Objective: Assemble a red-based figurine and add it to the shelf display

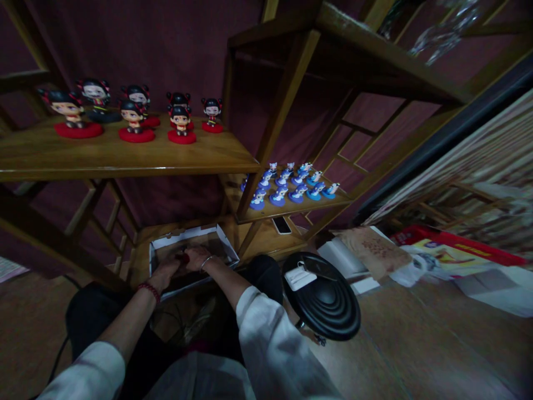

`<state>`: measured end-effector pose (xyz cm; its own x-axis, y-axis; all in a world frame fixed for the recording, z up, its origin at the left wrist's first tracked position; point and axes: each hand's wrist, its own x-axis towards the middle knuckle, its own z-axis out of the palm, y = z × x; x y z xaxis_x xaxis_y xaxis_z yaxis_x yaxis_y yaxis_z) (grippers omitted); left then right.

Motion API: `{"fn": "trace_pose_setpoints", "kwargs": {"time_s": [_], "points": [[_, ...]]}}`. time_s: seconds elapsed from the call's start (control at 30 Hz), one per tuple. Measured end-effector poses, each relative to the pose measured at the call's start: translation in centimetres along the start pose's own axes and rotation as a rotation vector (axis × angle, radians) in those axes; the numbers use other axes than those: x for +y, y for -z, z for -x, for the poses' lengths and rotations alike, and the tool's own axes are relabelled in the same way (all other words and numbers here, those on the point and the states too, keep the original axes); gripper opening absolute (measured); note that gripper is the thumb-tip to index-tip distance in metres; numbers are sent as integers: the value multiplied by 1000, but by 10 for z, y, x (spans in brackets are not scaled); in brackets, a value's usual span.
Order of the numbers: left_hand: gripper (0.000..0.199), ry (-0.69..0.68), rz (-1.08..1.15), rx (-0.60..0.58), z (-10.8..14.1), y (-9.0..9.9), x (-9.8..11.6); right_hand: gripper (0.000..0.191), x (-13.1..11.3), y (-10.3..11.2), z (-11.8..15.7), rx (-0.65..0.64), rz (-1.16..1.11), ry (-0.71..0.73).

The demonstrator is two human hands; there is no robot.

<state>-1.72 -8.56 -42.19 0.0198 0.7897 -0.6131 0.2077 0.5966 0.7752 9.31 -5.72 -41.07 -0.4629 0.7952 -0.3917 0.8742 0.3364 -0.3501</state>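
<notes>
Both hands are together over a shallow white-edged cardboard box point(225, 244) on the low shelf. My left hand point(166, 272), with a red bead bracelet at the wrist, reaches in from the left, its fingers closed at a small red and dark object point(184, 257). From the other side my right hand point(197, 258), wearing a silver bangle, has its fingers bent around the same object. The fingers cover most of it, so its kind does not show. The inside of the box is brown and dim.
Several black-haired figurines point(135, 119) on red bases stand on the upper shelf point(204, 155). Blue and purple figurines point(278, 194) fill a lower shelf at right. A phone point(282, 225) lies below them. Beside my knee is a black stool point(328, 300) carrying a white card-like item point(300, 277).
</notes>
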Motion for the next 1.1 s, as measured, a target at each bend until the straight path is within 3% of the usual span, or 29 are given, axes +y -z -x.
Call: {"fn": "trace_pose_setpoints", "kwargs": {"time_s": [0.2, 0.5, 0.8, 0.97, 1.1], "points": [[30, 35, -63, 41, 2, 10, -3, 40, 0, -2, -5, -19, -38, 27], [33, 8, -22, 57, 6, 11, -4, 33, 9, -16, -11, 22, -105, -20], [34, 29, 94, 109, -4, 13, -13, 34, 13, -16, -28, 211, -81, -117], [33, 54, 204, 132, -12, 11, -16, 44, 9, -19, -34, 197, -73, -56], [33, 28, 373, 180, -15, 9, -19, 35, 5, -21, -39, 175, -80, -60]]}}
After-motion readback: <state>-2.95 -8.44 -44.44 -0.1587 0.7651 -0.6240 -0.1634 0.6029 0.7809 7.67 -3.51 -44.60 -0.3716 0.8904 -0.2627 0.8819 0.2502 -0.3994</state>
